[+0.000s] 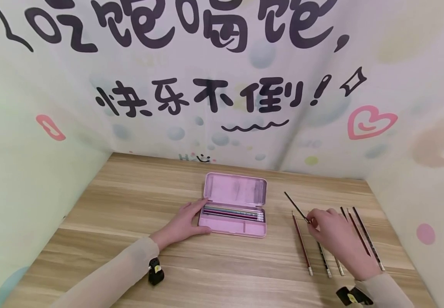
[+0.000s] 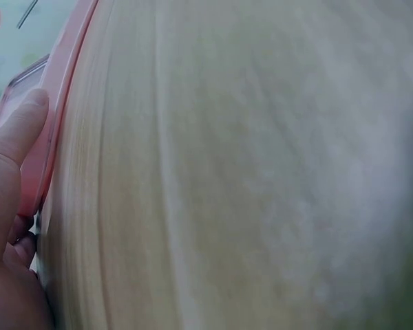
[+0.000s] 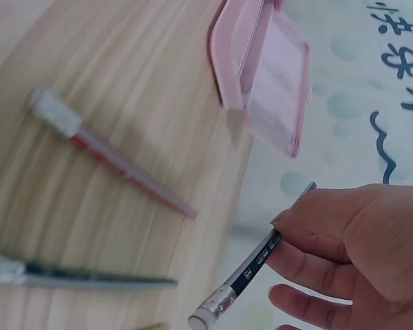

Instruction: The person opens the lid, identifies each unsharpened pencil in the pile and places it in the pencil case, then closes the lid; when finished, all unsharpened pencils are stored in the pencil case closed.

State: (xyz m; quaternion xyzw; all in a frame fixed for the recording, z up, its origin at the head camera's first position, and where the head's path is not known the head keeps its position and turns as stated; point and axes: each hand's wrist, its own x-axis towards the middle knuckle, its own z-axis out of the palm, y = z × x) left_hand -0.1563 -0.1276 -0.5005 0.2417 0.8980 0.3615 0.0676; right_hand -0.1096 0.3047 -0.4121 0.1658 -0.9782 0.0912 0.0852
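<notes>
An open pink pencil case (image 1: pixel 225 227) lies on the table, its lid (image 1: pixel 235 189) tipped back. Several pencils (image 1: pixel 231 212) lie side by side in its rear compartment. My left hand (image 1: pixel 181 224) grips the case at its left end, thumb along the front wall and fingers toward the hinge side. In the left wrist view the thumb (image 2: pixel 24 127) lies against the pink wall. To the right of the case, my right hand (image 1: pixel 333 233) pinches a black pencil (image 3: pixel 255 260) between thumb and fingers. Its white eraser end points down toward the wrist camera.
Under and around my right hand lie more pencils: a red pencil (image 1: pixel 302 246) at the left, a black pencil (image 1: pixel 324 260), a gold-toned pencil (image 1: pixel 339 267), and dark ones (image 1: pixel 369 239) at the right. A printed cloth wall (image 1: pixel 191 141) borders the wooden table (image 1: pixel 137 188).
</notes>
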